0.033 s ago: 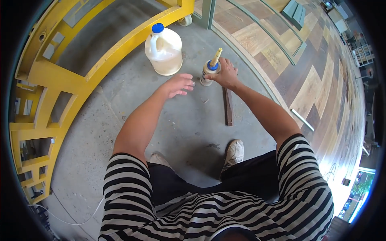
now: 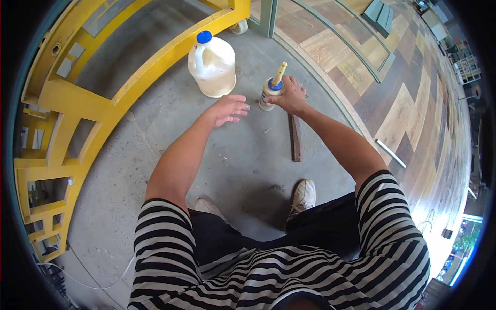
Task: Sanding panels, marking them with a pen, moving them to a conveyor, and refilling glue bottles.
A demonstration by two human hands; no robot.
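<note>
My right hand is wrapped round a small glue bottle with a blue collar and a yellowish nozzle pointing up. The bottle stands upright on the grey concrete floor. To its left, my left hand hovers with bent, parted fingers and nothing in them. Just beyond that hand stands a large translucent jug with a blue cap and a side handle, partly filled with whitish liquid. A narrow dark brown wooden strip lies on the floor below my right wrist.
A yellow metal frame on a caster curves along the left. To the right lies a wood-patterned panel surface with green frame pieces and a short pale strip. My shoes are close below.
</note>
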